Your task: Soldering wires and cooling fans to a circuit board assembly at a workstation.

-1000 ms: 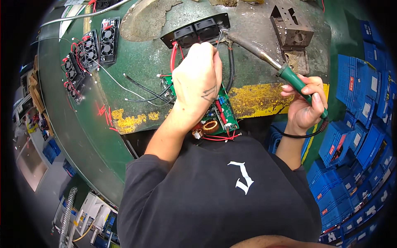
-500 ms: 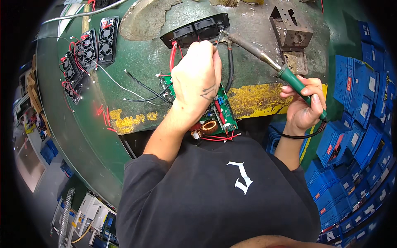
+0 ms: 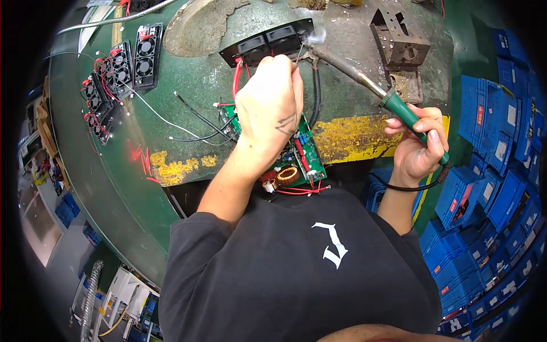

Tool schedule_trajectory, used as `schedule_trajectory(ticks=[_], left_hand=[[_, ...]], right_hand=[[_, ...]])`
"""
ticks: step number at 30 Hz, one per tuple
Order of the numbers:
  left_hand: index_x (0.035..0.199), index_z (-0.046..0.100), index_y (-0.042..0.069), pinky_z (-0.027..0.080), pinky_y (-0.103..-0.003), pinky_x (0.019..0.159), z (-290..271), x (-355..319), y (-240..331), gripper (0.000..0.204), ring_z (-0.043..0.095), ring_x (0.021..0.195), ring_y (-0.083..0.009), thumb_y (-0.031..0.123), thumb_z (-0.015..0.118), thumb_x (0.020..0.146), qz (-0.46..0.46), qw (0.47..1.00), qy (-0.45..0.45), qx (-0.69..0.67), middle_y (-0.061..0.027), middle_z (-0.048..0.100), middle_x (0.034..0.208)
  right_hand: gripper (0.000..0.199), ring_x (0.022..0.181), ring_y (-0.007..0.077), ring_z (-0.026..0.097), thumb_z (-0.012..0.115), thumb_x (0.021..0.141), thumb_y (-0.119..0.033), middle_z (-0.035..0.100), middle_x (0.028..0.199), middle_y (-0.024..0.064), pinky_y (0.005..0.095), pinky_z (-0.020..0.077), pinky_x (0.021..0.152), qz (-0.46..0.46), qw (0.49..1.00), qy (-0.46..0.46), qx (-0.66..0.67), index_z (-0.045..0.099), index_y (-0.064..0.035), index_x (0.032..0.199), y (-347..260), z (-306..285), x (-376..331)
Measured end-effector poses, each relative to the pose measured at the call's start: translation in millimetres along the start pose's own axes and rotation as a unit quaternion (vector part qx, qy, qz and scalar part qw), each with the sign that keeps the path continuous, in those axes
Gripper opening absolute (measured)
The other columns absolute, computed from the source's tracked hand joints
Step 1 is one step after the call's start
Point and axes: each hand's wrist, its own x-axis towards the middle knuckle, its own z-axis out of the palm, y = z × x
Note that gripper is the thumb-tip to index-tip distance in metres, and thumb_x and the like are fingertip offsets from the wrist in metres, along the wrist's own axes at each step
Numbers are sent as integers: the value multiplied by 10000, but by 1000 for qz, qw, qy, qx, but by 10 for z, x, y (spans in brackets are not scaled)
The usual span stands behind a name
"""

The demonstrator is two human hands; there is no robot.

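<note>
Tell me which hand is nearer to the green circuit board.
Left. The left hand is over the circuit board, hiding part of it; the right hand is off to its right, around the soldering iron.

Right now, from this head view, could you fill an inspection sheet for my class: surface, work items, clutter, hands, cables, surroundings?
Surface: green bench, worn, with a chipped yellow strip along its near edge.
Work items: circuit board, partly hidden by the left hand; twin-fan panel beyond it; soldering iron, tip near the panel, pale smoke there.
Clutter: spare fan panels and red scraps leftward; metal bracket rightward.
Hands: left closed, grip hidden; right hand grips the iron's green handle.
Cables: thick red cable and black cable beyond the board; iron's cord crosses the right wrist.
Surroundings: blue crates at right.
</note>
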Motion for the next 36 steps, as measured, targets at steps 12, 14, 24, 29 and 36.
schedule_trajectory(ticks=[12,14,24,29,36], left_hand=[[871,651,28,513,-374,598,-155,-85,28,128,620,654,-304,27,769,823,-27,998,50,-41,-133,606,774],[872,653,29,512,-372,596,-126,-26,7,125,618,651,-303,24,768,822,-12,997,58,-44,-130,604,772],[912,650,40,515,-381,593,-37,99,-24,122,629,671,-309,45,748,841,31,998,62,-8,-128,595,804],[906,646,44,516,-385,595,-50,82,-28,120,630,672,-312,51,748,842,23,998,53,-9,-127,590,803],[902,639,48,515,-390,598,-57,71,-15,123,625,676,-315,47,745,841,18,999,48,-9,-129,585,799]], right_hand=[[328,720,365,706,426,974,-260,594,1066,223,426,641,578,-15,1000,-2,14,554,25,875,-60,-83,-5],[328,723,364,707,426,974,-261,594,1068,223,426,641,580,-22,1000,-5,14,554,25,876,-65,-80,15],[333,727,371,703,412,978,-262,598,1077,234,421,640,589,-18,1000,-4,14,561,22,889,-28,-7,58],[331,723,369,702,415,980,-258,596,1067,231,419,637,582,-22,999,-10,22,562,24,888,-28,2,69],[331,712,370,702,412,980,-248,596,1064,226,418,635,569,-15,1000,-7,18,565,26,874,-35,18,37]])
